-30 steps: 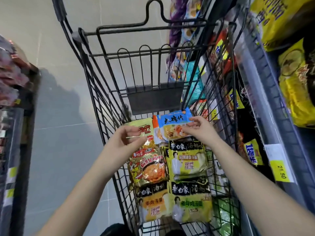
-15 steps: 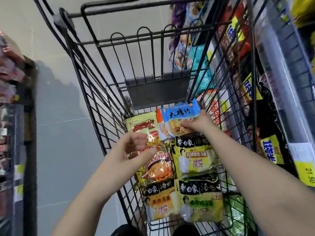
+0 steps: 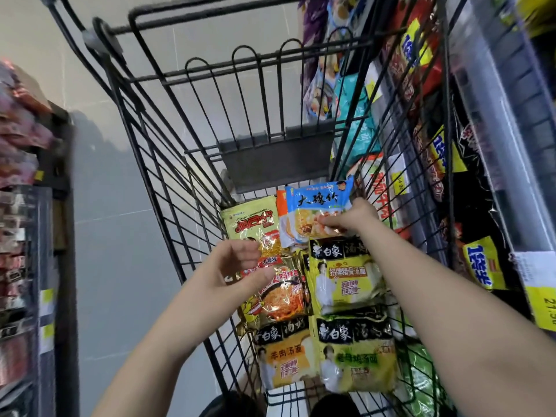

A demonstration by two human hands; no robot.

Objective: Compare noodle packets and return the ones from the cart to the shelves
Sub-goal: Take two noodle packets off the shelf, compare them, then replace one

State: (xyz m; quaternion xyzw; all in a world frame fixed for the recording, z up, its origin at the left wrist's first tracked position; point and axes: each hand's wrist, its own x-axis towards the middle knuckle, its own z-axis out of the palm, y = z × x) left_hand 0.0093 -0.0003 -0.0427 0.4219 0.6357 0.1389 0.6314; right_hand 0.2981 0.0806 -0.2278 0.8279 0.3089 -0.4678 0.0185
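Several noodle packets lie flat in the black wire cart [image 3: 168, 164]. My right hand [image 3: 350, 219] pinches the lower edge of a blue packet [image 3: 319, 203] at the cart's far end. An orange-white packet [image 3: 284, 227] sits under it. My left hand [image 3: 237, 266] hovers with fingers apart over a pale yellow packet [image 3: 251, 224] and a gold spicy packet [image 3: 279, 291], holding nothing. Closer to me lie three black-and-yellow packets: one in the middle right [image 3: 346, 275], an orange-fronted one [image 3: 285, 356] and a yellow one [image 3: 358, 356].
Store shelves [image 3: 493, 121] packed with noodle bags run along the right, close to the cart, with yellow price tags [image 3: 544, 305] on the rail. A red-stocked shelf [image 3: 21, 206] stands at the left. Grey floor tiles [image 3: 114, 236] lie between.
My right hand has closed on the blue packet's lower edge. My left hand has drifted down and toward me, off the pale yellow packet. The camera has moved closer to the cart.
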